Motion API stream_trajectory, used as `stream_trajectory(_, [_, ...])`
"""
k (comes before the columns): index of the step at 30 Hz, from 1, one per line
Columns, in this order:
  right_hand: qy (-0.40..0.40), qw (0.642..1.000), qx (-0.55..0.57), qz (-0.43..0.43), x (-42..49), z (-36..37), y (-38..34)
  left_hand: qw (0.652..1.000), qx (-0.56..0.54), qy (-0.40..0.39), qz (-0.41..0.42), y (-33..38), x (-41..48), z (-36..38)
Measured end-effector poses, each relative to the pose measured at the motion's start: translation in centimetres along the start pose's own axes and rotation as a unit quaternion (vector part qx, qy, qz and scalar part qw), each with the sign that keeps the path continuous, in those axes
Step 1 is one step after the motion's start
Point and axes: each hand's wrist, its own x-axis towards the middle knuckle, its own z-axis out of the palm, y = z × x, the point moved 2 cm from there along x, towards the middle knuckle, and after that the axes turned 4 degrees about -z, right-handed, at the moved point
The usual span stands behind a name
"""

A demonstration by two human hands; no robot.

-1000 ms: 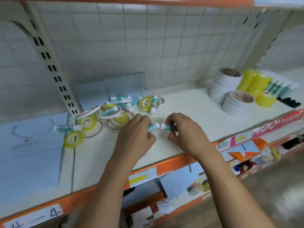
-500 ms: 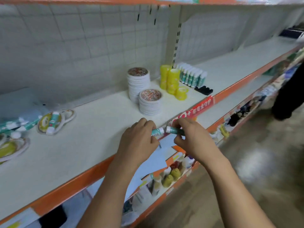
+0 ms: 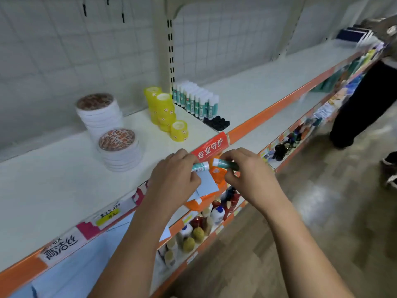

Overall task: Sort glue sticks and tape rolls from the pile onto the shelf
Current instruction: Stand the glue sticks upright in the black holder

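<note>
Now carrying: left grip [image 3: 175,176] clamps glue stick [image 3: 200,166], right grip [image 3: 247,168] clamps another [image 3: 225,163]; next, stand both w/ glue row [image 3: 196,102].

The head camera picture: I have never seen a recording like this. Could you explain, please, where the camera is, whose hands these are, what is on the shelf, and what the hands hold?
There is no machine here. A person wears one wide-angle camera on the head, so you look forward and down along their own arms.

The left hand and the right hand each hold one glue stick in a closed grip: the left glue stick and the right glue stick, white caps nearly facing, in front of the shelf edge.

On the white shelf stand sorted goods: two stacks of white tape rolls, stacks of yellow tape rolls, and upright rows of glue sticks, with small black items in front of them. Lower shelves hold bottles. At the far right, another person's dark clothing shows.
</note>
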Motion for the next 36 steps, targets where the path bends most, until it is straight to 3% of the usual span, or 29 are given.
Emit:
stream_trajectory(8, [0.01,1.0,0.021,-0.003,5.8,0.5,4.6,1.0,-0.007,0.004,0.006,0.0,8.2,2.5])
stream_trajectory(17, [-0.023,0.999,0.029,-0.012,13.1,1.9,9.1,0.998,0.006,-0.055,-0.008,0.4,15.3,4.9])
stream_trajectory(25, [-0.076,0.99,0.057,-0.109,18.9,3.6,12.0,0.995,0.04,-0.064,-0.069,2.0,17.3,6.4])
stream_trajectory(36, [-0.136,0.959,0.082,-0.236,21.6,4.1,14.4,0.972,0.014,-0.036,-0.232,3.5,17.6,7.8])
